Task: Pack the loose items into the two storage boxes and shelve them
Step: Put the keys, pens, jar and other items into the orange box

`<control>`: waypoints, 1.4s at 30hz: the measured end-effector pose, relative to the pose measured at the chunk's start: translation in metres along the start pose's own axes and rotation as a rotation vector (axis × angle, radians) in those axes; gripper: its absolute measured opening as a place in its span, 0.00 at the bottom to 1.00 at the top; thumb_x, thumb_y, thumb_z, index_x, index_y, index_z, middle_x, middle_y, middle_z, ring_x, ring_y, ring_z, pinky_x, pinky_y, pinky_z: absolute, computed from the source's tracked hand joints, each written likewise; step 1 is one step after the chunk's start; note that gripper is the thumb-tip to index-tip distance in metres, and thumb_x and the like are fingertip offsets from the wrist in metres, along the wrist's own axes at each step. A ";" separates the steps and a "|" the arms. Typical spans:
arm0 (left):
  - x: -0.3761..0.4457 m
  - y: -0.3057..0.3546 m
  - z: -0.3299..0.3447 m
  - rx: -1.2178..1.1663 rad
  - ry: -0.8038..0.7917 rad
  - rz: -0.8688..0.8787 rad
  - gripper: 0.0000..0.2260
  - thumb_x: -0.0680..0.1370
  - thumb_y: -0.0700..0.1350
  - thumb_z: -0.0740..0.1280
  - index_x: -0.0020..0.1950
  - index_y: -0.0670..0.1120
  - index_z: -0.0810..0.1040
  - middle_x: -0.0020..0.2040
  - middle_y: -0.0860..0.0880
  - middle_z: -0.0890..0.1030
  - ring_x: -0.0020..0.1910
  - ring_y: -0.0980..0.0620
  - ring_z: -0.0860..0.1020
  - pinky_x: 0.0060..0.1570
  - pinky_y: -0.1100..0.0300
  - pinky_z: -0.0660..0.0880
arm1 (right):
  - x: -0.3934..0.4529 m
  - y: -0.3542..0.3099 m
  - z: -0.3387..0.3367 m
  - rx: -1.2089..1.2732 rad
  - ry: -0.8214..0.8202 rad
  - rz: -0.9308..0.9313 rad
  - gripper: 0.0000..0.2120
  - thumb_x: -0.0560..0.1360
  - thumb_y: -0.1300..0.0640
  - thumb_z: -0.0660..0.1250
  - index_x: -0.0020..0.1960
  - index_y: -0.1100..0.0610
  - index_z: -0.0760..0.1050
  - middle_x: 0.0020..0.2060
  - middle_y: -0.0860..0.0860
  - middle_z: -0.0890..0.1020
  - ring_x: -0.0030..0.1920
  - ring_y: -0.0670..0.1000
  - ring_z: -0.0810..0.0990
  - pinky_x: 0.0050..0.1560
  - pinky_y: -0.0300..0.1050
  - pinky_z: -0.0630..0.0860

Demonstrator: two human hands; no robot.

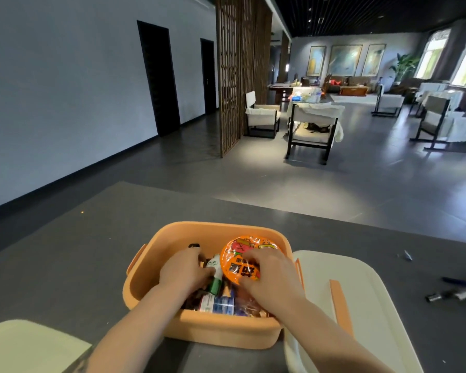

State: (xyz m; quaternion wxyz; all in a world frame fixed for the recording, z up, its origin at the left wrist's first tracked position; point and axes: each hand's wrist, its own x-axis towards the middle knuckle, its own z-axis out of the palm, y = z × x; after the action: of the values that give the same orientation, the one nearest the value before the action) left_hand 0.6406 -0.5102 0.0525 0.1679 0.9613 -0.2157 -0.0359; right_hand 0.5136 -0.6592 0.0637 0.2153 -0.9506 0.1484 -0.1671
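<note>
An orange storage box (172, 235) stands open on the grey table, holding several items. An orange instant-noodle cup (240, 251) lies tilted at the top right of the box, and my right hand (269, 275) grips its near rim. My left hand (183, 267) reaches into the box's left side, fingers wrapped on a white-and-green bottle (215, 275). A blue-and-white labelled bottle (218, 304) lies near the front wall. A white lid with an orange handle (355, 297) rests just right of the box.
A pale green lid or box top (24, 345) sits at the near left corner. Dark tools (457, 289) lie on the table at the far right. Beyond the table edge are open floor, chairs and a wooden screen.
</note>
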 end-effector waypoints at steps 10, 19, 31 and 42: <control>-0.084 0.056 0.014 -0.122 0.165 0.105 0.10 0.77 0.55 0.61 0.58 0.56 0.72 0.53 0.55 0.76 0.53 0.52 0.78 0.46 0.56 0.73 | -0.054 0.018 -0.031 -0.030 -0.018 0.064 0.28 0.69 0.58 0.63 0.67 0.42 0.70 0.63 0.44 0.77 0.63 0.50 0.72 0.60 0.47 0.66; -0.130 0.058 0.016 -0.030 0.133 0.069 0.08 0.77 0.56 0.61 0.54 0.55 0.71 0.53 0.54 0.78 0.52 0.53 0.78 0.42 0.59 0.72 | -0.105 0.023 -0.042 0.001 -0.048 0.076 0.30 0.70 0.56 0.64 0.69 0.39 0.66 0.67 0.42 0.73 0.68 0.47 0.67 0.64 0.47 0.66; -0.185 0.098 0.022 -0.336 0.222 0.196 0.07 0.76 0.51 0.66 0.53 0.57 0.74 0.49 0.58 0.77 0.46 0.57 0.76 0.46 0.58 0.74 | -0.161 0.041 -0.068 0.245 0.072 0.042 0.21 0.74 0.51 0.65 0.66 0.41 0.71 0.62 0.40 0.76 0.64 0.43 0.70 0.66 0.38 0.65; -0.232 0.284 0.106 -0.644 0.025 0.610 0.14 0.72 0.40 0.69 0.50 0.58 0.77 0.47 0.62 0.77 0.48 0.61 0.76 0.50 0.58 0.71 | -0.276 0.202 -0.169 0.099 0.289 0.539 0.20 0.72 0.56 0.66 0.63 0.44 0.74 0.57 0.41 0.77 0.60 0.44 0.71 0.58 0.36 0.68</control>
State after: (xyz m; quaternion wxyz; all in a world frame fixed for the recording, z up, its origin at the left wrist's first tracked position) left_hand 0.3012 -0.6856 0.0479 0.4641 0.7527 -0.4654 -0.0384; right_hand 0.1587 -0.7965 0.0448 0.2745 -0.8318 0.4158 -0.2447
